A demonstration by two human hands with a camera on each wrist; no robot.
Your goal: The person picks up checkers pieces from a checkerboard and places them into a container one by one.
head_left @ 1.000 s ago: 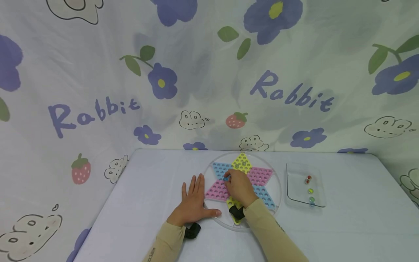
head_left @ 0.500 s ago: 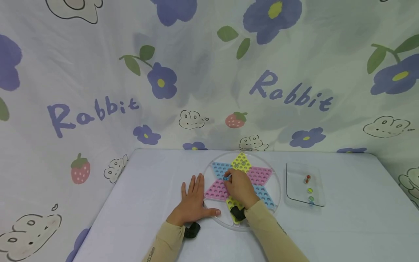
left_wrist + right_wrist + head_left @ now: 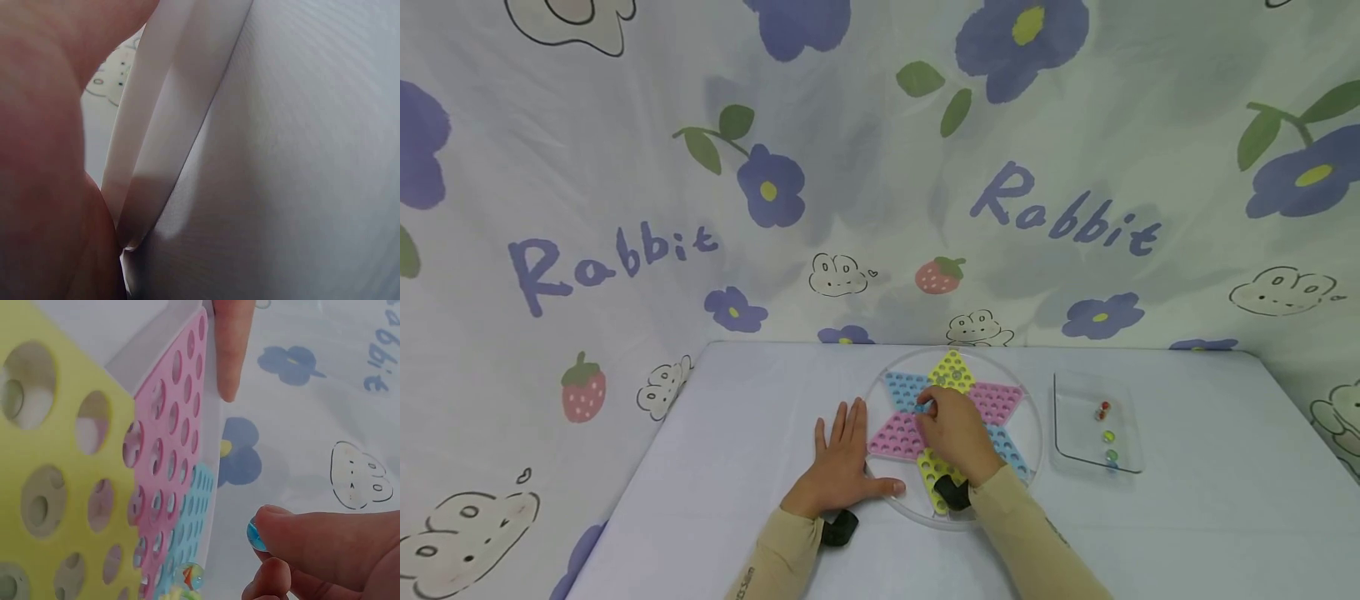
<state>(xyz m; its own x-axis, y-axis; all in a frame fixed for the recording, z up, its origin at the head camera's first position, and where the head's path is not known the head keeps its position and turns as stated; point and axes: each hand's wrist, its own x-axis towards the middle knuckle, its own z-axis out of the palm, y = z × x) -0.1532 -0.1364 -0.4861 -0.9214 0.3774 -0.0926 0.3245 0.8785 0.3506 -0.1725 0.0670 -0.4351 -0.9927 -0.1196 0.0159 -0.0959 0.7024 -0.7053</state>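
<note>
A round Chinese checkers board (image 3: 904,439), clear-rimmed with a yellow, pink and blue star of holes, lies on the table. My right hand (image 3: 957,429) is over its middle. Between thumb and fingertip it pinches a blue marble (image 3: 255,536), held apart from the holes in the right wrist view. Another marble (image 3: 192,575), with orange and green in it, sits on the board there. My left hand (image 3: 841,467) rests at the board's left edge, fingers straight and spread, thumb over the rim (image 3: 165,125). My right hand hides part of the board's centre.
To the right of the board stands a clear plastic box (image 3: 1078,458) with several marbles (image 3: 1109,437) inside. A printed cloth (image 3: 880,192) hangs along the table's back and left side. White covering lies over the table (image 3: 760,417).
My right hand has shifted slightly to the right and nearer to me, still pinching the blue marble. The left hand stays in place on the board's edge.
</note>
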